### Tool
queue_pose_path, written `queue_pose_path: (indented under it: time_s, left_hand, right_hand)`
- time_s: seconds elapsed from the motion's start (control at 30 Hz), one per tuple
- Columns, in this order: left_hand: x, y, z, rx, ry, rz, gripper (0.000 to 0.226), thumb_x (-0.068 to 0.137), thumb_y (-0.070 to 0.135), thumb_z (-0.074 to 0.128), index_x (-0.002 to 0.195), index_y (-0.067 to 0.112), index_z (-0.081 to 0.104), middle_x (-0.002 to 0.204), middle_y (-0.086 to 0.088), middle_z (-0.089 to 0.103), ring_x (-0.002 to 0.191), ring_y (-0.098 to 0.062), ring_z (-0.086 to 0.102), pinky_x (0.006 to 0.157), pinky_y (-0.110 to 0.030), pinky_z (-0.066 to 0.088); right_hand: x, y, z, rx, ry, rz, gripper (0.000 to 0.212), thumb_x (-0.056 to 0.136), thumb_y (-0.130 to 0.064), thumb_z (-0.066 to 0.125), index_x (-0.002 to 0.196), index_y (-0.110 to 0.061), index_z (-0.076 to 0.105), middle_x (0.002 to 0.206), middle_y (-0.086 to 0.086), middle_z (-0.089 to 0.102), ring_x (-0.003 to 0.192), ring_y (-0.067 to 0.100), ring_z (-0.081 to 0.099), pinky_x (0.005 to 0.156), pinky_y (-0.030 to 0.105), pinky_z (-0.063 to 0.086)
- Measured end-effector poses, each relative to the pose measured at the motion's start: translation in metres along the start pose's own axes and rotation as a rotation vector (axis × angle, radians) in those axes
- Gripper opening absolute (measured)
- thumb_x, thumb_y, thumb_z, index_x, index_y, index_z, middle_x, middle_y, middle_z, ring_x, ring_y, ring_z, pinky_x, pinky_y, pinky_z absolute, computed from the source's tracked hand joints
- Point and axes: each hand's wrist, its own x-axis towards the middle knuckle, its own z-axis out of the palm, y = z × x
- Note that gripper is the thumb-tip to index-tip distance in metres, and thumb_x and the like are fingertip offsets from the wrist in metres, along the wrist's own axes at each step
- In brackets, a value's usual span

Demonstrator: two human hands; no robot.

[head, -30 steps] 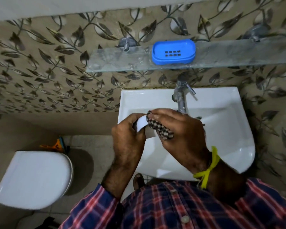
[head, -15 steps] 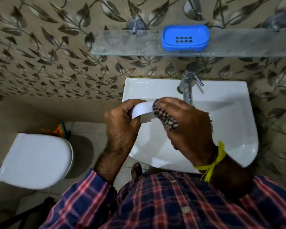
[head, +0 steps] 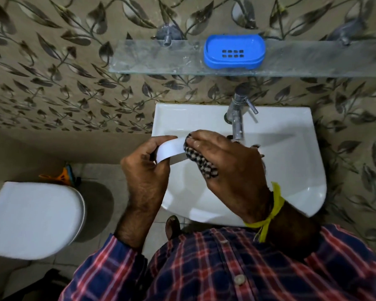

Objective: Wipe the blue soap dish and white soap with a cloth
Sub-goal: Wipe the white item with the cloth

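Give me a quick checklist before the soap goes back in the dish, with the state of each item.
1. White soap held in left hand: ok.
2. Checked cloth in right hand pressed against the soap: ok.
3. Blue soap dish empty and upright on the glass shelf: ok.
4. Soap wiped on all sides: cannot tell.
5. Dish wiped: cannot tell.
6. Tap off, no water stream seen: ok.
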Motion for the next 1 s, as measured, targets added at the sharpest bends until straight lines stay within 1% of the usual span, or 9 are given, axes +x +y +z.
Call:
queue_pose_path:
  time_s: [0.07, 0.2, 0.3, 0.43, 0.57, 0.7, 0.83, 0.93, 1.0]
  left_hand:
    - [0.0, 0.0, 0.001, -0.039, -0.001, -0.009, 0.026, 0.079, -0.012, 0.074, 0.099, 0.005, 0.077, 0.095, -0.003, 0.077, 0.087, -0.014, 0.074, 0.077, -0.031, 0.059]
    - [-0.001, 0.009, 0.015, -0.163, -0.073, -0.187, 0.017, 0.085, 0.0, 0.071, 0.095, 0.014, 0.072, 0.089, 0.008, 0.073, 0.079, -0.003, 0.068, 0.073, -0.025, 0.056]
    - [0.004, 0.017, 0.015, 0.07, -0.192, -0.134, 0.017, 0.086, 0.007, 0.068, 0.098, 0.018, 0.072, 0.088, 0.013, 0.07, 0.079, 0.002, 0.061, 0.071, -0.013, 0.047]
    - [0.015, 0.034, 0.019, 0.461, -0.295, -0.04, 0.026, 0.079, 0.01, 0.073, 0.101, 0.024, 0.075, 0.093, 0.001, 0.078, 0.083, -0.022, 0.069, 0.067, -0.025, 0.046]
    - [0.016, 0.034, 0.015, 0.348, -0.267, -0.038, 0.026, 0.07, 0.0, 0.073, 0.087, 0.019, 0.071, 0.086, 0.002, 0.074, 0.078, -0.018, 0.065, 0.064, -0.02, 0.04]
    - [0.011, 0.032, 0.019, 0.341, -0.313, -0.014, 0.019, 0.071, -0.001, 0.069, 0.084, 0.013, 0.066, 0.085, -0.003, 0.07, 0.078, -0.02, 0.061, 0.062, -0.017, 0.035]
    - [0.017, 0.028, 0.016, 0.301, -0.27, -0.009, 0.016, 0.07, 0.001, 0.069, 0.081, 0.011, 0.065, 0.081, 0.0, 0.067, 0.074, -0.007, 0.052, 0.064, -0.005, 0.035]
    - [0.011, 0.029, 0.017, 0.341, -0.263, 0.04, 0.025, 0.067, -0.009, 0.071, 0.083, 0.01, 0.067, 0.083, -0.004, 0.069, 0.078, -0.01, 0.054, 0.064, -0.012, 0.035]
    - [0.007, 0.028, 0.02, 0.331, -0.259, 0.023, 0.027, 0.066, -0.011, 0.069, 0.082, 0.01, 0.067, 0.081, 0.0, 0.067, 0.076, -0.005, 0.052, 0.065, -0.009, 0.035]
  right_hand:
    - [0.0, 0.004, -0.002, -0.01, 0.069, 0.006, 0.03, 0.087, -0.006, 0.068, 0.116, -0.012, 0.073, 0.125, 0.003, 0.071, 0.103, 0.026, 0.072, 0.08, 0.042, 0.06]
    - [0.013, 0.006, 0.007, -0.057, 0.172, 0.0, 0.031, 0.079, 0.001, 0.065, 0.107, -0.007, 0.075, 0.116, 0.006, 0.074, 0.097, 0.028, 0.073, 0.076, 0.04, 0.06]
    - [0.009, 0.011, 0.01, -0.079, 0.195, -0.046, 0.031, 0.078, 0.0, 0.06, 0.104, -0.005, 0.075, 0.112, 0.009, 0.075, 0.09, 0.031, 0.074, 0.069, 0.041, 0.059]
    - [0.002, 0.012, 0.015, -0.056, 0.165, -0.034, 0.036, 0.075, 0.005, 0.063, 0.108, -0.004, 0.074, 0.116, 0.01, 0.073, 0.09, 0.033, 0.073, 0.068, 0.042, 0.058]
    - [-0.011, 0.014, 0.009, -0.067, 0.052, -0.1, 0.048, 0.071, 0.004, 0.069, 0.116, -0.011, 0.072, 0.127, 0.004, 0.069, 0.095, 0.031, 0.072, 0.072, 0.041, 0.059]
    - [-0.003, 0.016, 0.002, -0.031, 0.087, -0.012, 0.04, 0.075, 0.007, 0.069, 0.112, -0.008, 0.074, 0.122, 0.007, 0.071, 0.096, 0.031, 0.073, 0.073, 0.042, 0.06]
    - [-0.012, 0.01, 0.003, -0.05, 0.017, -0.079, 0.043, 0.075, 0.004, 0.068, 0.115, -0.012, 0.073, 0.127, 0.003, 0.07, 0.1, 0.027, 0.072, 0.075, 0.041, 0.059]
    - [-0.013, 0.014, -0.001, -0.031, 0.061, 0.019, 0.042, 0.076, 0.003, 0.071, 0.115, -0.014, 0.074, 0.125, 0.002, 0.07, 0.099, 0.028, 0.073, 0.076, 0.042, 0.06]
    - [-0.007, 0.013, 0.002, -0.017, 0.082, 0.049, 0.04, 0.076, 0.004, 0.07, 0.114, -0.01, 0.073, 0.124, 0.005, 0.071, 0.096, 0.031, 0.073, 0.074, 0.043, 0.06]
